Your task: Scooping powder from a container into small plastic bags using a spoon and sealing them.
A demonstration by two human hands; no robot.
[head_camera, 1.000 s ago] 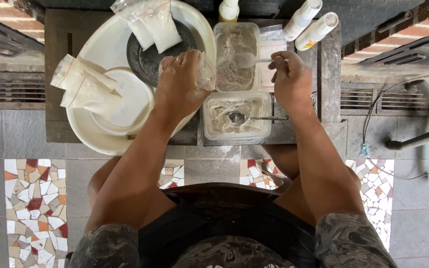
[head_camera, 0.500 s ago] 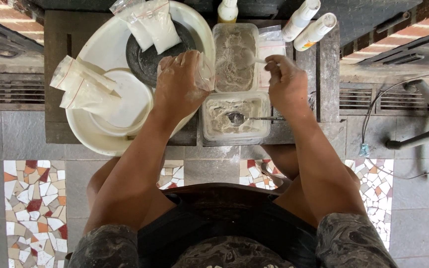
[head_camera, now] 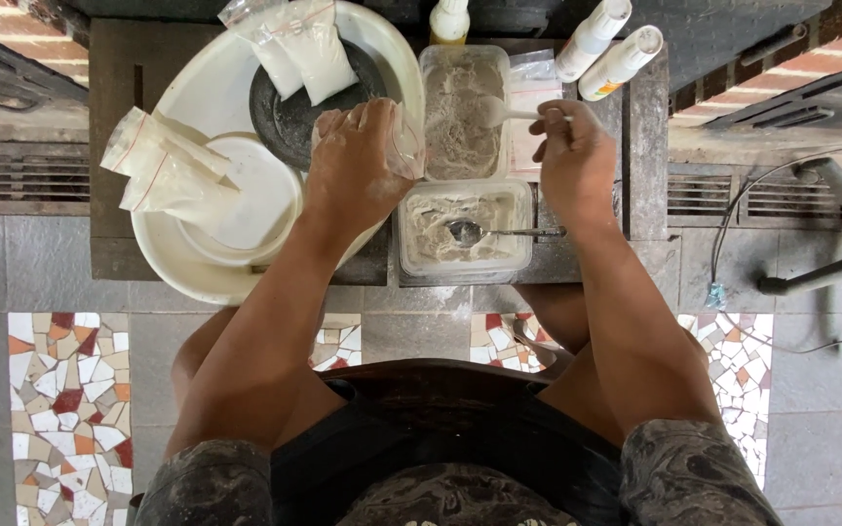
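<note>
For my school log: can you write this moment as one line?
left hand: holds small clear bag | right hand: holds white spoon over far powder tub

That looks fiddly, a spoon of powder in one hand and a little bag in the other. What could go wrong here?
The right hand holds a white spoon over the far tub, while the left hand grips a small clear bag beside it. Powder could spill between tub and bag, since the bag's mouth looks narrow. The near tub sits close to the table edge, with a metal spoon sticking out that a wrist might knock.
</note>
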